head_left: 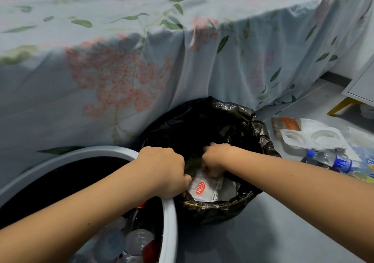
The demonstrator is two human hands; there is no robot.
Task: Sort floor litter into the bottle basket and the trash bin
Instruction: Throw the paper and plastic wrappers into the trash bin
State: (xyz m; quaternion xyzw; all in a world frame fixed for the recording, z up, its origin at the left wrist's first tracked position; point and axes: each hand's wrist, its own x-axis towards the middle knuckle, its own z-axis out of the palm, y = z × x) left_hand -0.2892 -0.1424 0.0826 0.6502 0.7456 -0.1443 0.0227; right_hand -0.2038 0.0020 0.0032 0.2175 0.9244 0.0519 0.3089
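Both my hands reach into the trash bin (253, 133), which is lined with a black bag. My left hand (166, 171) and my right hand (216, 159) have curled fingers on a white wrapper with a red round mark (206, 190) inside the bin; the fingertips are hidden. The white bottle basket (170, 222) stands at the lower left and holds several clear plastic bottles (137, 240). On the floor at the right lie a white plastic tray (315, 137), an orange-printed packet (285, 124) and a bottle with a blue label (340, 162).
A bed with a pale floral sheet (162, 50) hangs down right behind the bin and basket. A white cabinet with a yellow leg (342, 103) stands at the far right. Grey floor (273, 232) lies in front of the bin.
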